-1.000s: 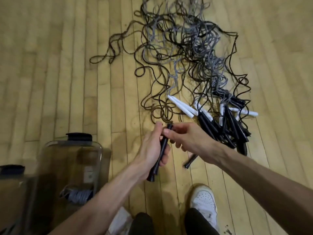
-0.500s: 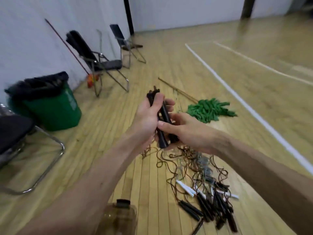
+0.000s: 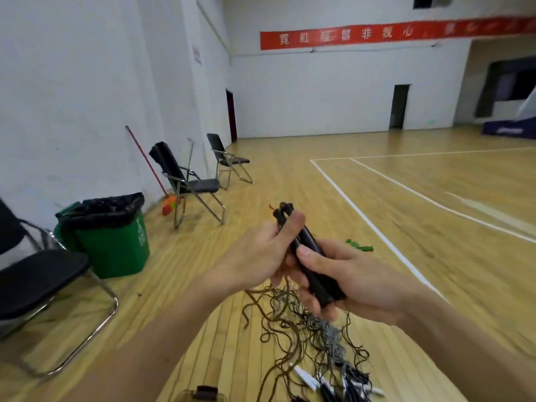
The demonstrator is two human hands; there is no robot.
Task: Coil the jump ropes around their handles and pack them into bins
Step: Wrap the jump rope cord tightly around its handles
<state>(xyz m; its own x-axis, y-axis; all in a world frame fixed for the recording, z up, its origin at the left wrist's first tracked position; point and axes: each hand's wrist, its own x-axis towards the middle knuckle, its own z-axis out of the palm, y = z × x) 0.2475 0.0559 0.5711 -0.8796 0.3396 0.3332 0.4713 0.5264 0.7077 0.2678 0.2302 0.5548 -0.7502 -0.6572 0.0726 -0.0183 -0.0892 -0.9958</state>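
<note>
1. Both hands are raised in front of the body. The left hand [image 3: 258, 253] grips the upper part of two black handles [image 3: 324, 285], its thumb pressed on their front. The right hand [image 3: 353, 282] wraps the lower part, its thumb laid across them. The two handles lie side by side, tilted, with their top ends showing above the left thumb.
2. Brown cords [image 3: 278, 314] hang from under the hands down to the floor.
3. One tangled rope pile [image 3: 327, 343] of brown, grey and black cord lies on the floor below the hands. Several white handles [image 3: 304, 378] and dark handles lie at its near end; blur prevents an exact count.
4. One clear bin [image 3: 206, 394] shows only its dark top latch at the bottom edge of the view, left of the pile.
5. Three black folding chairs stand along the left wall: the nearest chair [image 3: 43, 280], the middle chair [image 3: 185, 181] and the farthest chair [image 3: 226, 158].
6. One green waste bin [image 3: 116, 242] with a black liner stands between the nearest and middle chairs.
7. One red-handled broom [image 3: 145, 158] leans on the wall behind the middle chair.
8. One small green object [image 3: 359, 246] lies on the floor beyond the right hand.
9. The floor [image 3: 290, 175] is pale wooden strip boarding marked with white court lines [image 3: 362, 213].
10. The walls [image 3: 72, 82] are white. The far wall carries one red banner [image 3: 391, 31], and two dark doorways show, one at the corner [image 3: 231, 114] and one to the right [image 3: 399, 105].
</note>
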